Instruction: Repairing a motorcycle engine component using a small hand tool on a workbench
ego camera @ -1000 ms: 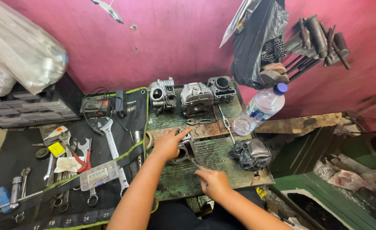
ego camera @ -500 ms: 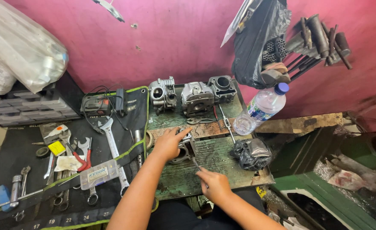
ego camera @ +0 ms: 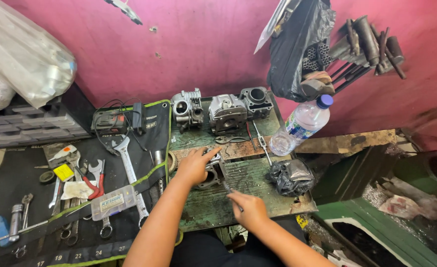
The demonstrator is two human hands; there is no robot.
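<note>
My left hand (ego camera: 195, 164) rests on a small grey metal engine part (ego camera: 213, 174) lying on the worn green workbench (ego camera: 277, 202), holding it down. My right hand (ego camera: 247, 210) sits just in front of it, fingers closed on a thin dark tool (ego camera: 227, 188) whose tip points into the part. Both forearms reach in from the bottom edge. Three grey engine castings (ego camera: 228, 112) stand in a row at the back of the bench.
A black tool roll (ego camera: 40, 232) with spanners, pliers and a small clear box lies to the left. A plastic water bottle (ego camera: 302, 123) leans at the right, a crumpled black bag (ego camera: 291, 176) below it. Black bags and metal bars hang on the pink wall.
Both hands have stayed on the engine part; the right hand has shifted only slightly.
</note>
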